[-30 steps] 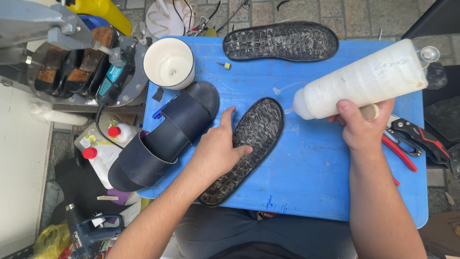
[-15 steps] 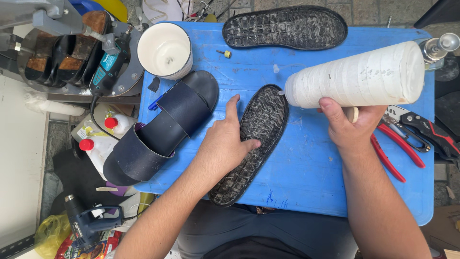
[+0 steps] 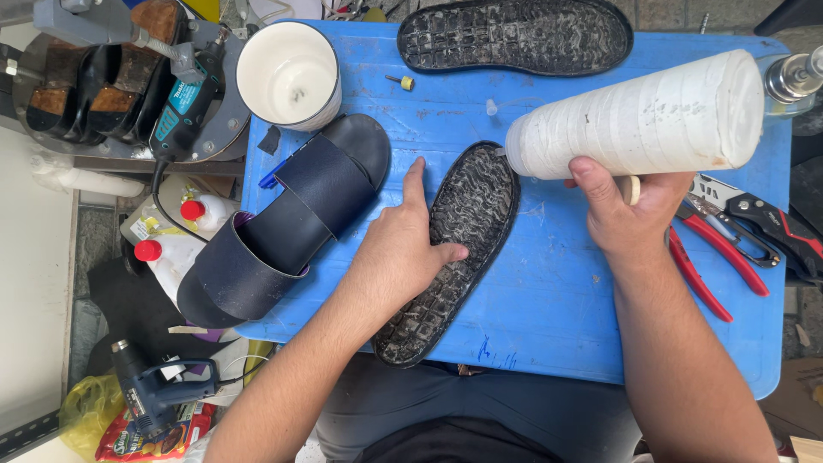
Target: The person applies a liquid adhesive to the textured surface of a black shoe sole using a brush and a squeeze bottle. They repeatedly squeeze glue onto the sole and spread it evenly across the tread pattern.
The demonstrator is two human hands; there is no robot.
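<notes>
Left hand point(image 3: 401, 257) lies flat, fingers spread, pressing the black textured rubber sole point(image 3: 459, 249) onto the blue plastic table point(image 3: 557, 300). Right hand point(image 3: 630, 210) grips a large white plastic squeeze bottle point(image 3: 639, 120), nozzle at the sole's upper end. Beside it: 1 navy two-strap sandal point(image 3: 283, 214); 2 red-capped white bottles point(image 3: 184, 231) beyond the table's left edge.

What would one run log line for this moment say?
left hand: pressing black sole flat | right hand: white squeeze bottle, nozzle at sole's top edge | surface: blue table

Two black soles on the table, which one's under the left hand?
The near sole, lying diagonally mid-table: the left hand presses on it. The far sole lies crosswise at the table's back edge, untouched.
</notes>
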